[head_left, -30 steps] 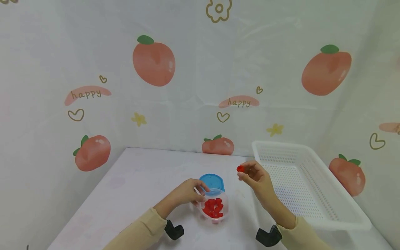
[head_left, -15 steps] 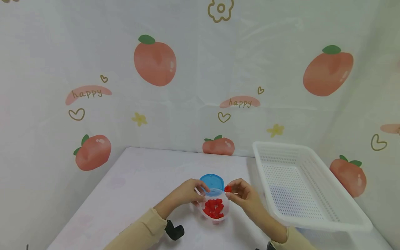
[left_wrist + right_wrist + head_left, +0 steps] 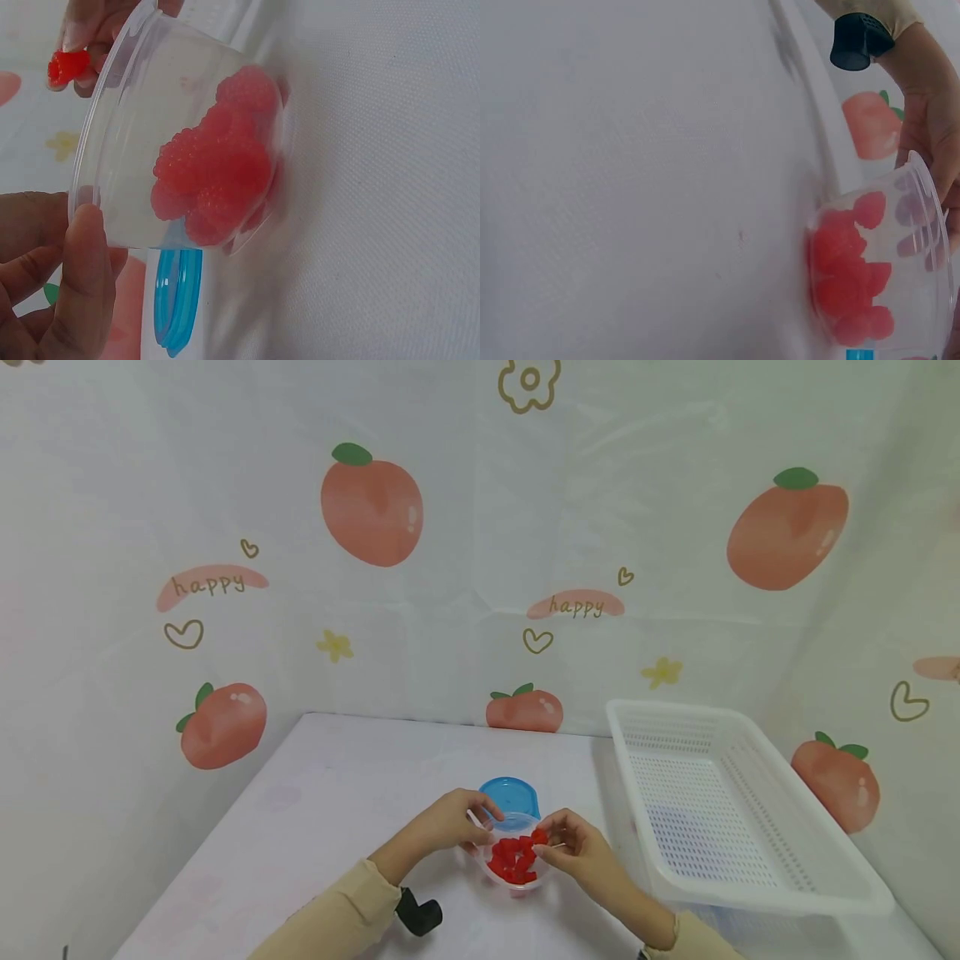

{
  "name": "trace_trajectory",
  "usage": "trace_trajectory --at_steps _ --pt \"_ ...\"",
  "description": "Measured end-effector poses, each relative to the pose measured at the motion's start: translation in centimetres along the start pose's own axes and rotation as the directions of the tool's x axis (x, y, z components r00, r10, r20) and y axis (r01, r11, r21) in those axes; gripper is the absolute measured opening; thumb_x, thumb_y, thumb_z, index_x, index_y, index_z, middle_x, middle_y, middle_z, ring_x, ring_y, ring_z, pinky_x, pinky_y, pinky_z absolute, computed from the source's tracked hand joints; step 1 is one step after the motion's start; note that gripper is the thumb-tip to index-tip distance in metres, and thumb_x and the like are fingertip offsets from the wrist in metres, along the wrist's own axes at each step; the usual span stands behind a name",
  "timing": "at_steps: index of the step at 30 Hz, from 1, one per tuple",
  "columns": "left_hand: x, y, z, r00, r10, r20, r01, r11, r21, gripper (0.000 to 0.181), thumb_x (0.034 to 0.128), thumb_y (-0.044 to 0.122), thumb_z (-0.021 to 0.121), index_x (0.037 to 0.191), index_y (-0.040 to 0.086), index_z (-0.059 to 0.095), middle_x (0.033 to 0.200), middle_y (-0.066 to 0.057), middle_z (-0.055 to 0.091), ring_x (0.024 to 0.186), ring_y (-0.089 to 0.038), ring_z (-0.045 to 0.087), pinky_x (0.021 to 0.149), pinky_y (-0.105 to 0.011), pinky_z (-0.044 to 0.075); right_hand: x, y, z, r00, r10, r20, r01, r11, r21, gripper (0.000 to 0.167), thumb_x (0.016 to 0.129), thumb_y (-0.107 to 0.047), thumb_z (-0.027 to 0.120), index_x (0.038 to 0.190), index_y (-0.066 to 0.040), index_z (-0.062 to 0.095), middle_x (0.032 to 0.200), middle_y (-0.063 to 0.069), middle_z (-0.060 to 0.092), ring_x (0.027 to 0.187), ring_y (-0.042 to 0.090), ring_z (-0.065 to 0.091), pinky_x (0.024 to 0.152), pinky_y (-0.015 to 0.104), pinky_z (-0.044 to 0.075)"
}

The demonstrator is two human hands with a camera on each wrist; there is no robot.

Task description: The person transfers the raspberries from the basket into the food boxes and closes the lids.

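Note:
A clear round plastic container (image 3: pixel 131 172) stands on the table with several red raspberries (image 3: pixel 214 176) heaped on its bottom. My left hand (image 3: pixel 453 820) pinches its rim on the left side, the thumb pressed against the outer edge in the left wrist view. Between thumb and fingers of my right hand (image 3: pixel 577 843) is a single raspberry (image 3: pixel 69 67), held at the right side of the rim, above the heap. In the right wrist view that held raspberry is out of sight. Just behind the container lies a blue lid (image 3: pixel 510 797).
A large white perforated basket (image 3: pixel 648 835) takes up the right side of the table. White cloth (image 3: pixel 322 793) covers the tabletop. Behind it hangs a pale backdrop (image 3: pixel 450 635) printed with fruit and hearts.
My right hand has come left and down from beside the basket, carrying the raspberry to the container's rim. The left hand and the container have stayed in place.

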State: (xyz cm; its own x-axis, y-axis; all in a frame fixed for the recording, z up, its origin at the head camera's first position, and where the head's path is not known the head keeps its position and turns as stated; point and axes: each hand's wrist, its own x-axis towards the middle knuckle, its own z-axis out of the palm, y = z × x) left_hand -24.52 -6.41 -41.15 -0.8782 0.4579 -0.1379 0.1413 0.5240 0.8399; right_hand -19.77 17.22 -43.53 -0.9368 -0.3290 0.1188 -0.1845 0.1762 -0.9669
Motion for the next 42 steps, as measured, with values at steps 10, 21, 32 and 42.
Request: trace_trajectory --at_steps 10,21,32,42 --pt "0.0 0.0 0.0 1.0 0.0 0.001 0.0 1.0 -0.001 0.028 0.0806 0.007 0.076 0.108 0.007 0.068 0.094 -0.007 0.062 0.065 -0.016 0.062 0.058 -0.028 0.058 0.6 -0.4 -0.4 0.996 0.028 0.09 -0.018 0.993 -0.115 0.03 0.084 -0.007 0.072 0.107 0.004 0.057 0.098 0.017 0.062 0.08 0.011 0.058 0.07 0.017 0.054" --pt "0.0 0.2 0.0 1.0 0.009 -0.004 -0.009 1.0 0.008 0.027 0.08 0.006 0.076 0.106 0.007 0.068 0.094 -0.008 0.063 0.065 -0.017 0.063 0.059 -0.029 0.059 0.8 -0.7 -0.7 0.99 0.027 0.138 -0.013 0.994 -0.104 0.028 0.084 -0.005 0.071 0.105 0.007 0.058 0.096 0.019 0.062 0.079 0.011 0.057 0.067 0.016 0.053" --pt "-0.1 0.1 0.0 1.0 0.004 0.002 -0.004 1.0 0.001 0.028 0.0807 0.006 0.076 0.108 0.005 0.068 0.093 -0.007 0.063 0.065 -0.016 0.062 0.059 -0.028 0.058 0.8 -0.8 -0.7 0.987 0.031 0.155 -0.014 0.994 -0.11 0.029 0.084 -0.007 0.073 0.105 0.007 0.058 0.096 0.021 0.062 0.079 0.011 0.057 0.068 0.016 0.053" --pt "0.1 0.0 0.0 1.0 0.003 0.001 -0.003 1.0 0.006 0.028 0.0809 0.008 0.076 0.108 0.007 0.068 0.093 -0.006 0.062 0.065 -0.017 0.063 0.059 -0.029 0.059 1.0 -1.4 -1.0 0.971 0.03 0.238 0.004 0.99 -0.141 0.03 0.085 -0.009 0.073 0.106 0.005 0.058 0.1 0.022 0.061 0.083 0.014 0.058 0.072 0.017 0.053"
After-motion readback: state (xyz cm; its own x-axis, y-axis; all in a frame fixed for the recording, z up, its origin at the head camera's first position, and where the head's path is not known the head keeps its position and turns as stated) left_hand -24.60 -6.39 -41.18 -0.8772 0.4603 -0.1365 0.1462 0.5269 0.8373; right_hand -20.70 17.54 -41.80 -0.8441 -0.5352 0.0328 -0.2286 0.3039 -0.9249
